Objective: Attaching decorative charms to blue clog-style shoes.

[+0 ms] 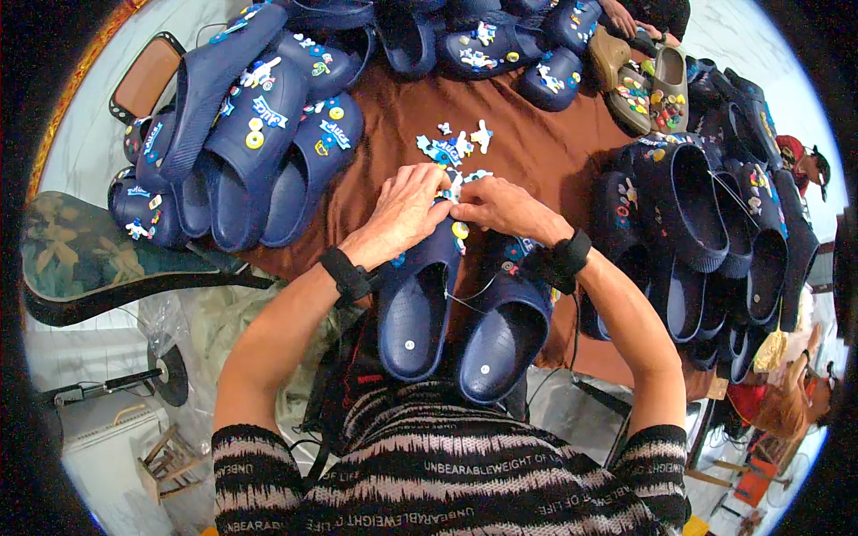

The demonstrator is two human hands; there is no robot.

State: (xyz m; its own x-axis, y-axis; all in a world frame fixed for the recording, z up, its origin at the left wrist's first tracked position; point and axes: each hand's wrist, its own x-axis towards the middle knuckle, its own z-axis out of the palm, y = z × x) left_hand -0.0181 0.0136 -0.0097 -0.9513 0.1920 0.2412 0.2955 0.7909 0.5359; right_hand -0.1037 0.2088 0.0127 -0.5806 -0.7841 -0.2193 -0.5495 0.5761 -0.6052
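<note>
Both hands meet over the toe of a navy clog (416,313) lying in front of me. My left hand (407,207) has its fingers curled and its thumb pressed against a small white and blue shoe charm (454,189). From the other side my right hand (508,207) pinches the same charm between thumb and fingers. The clog's toe is partly hidden under my hands; a yellow and white round charm shows on its side. A thin cord joins this clog to a second navy clog (506,344) at its right. Loose charms (454,147) lie on the cloth just beyond my fingers.
A brown cloth (402,121) covers the table. Charm-covered navy clogs (259,134) are piled at the left, with more along the back and a stack (697,214) at the right. Olive clogs (668,89) sit near another person's hand (618,16). A padded chair (98,259) stands at the left.
</note>
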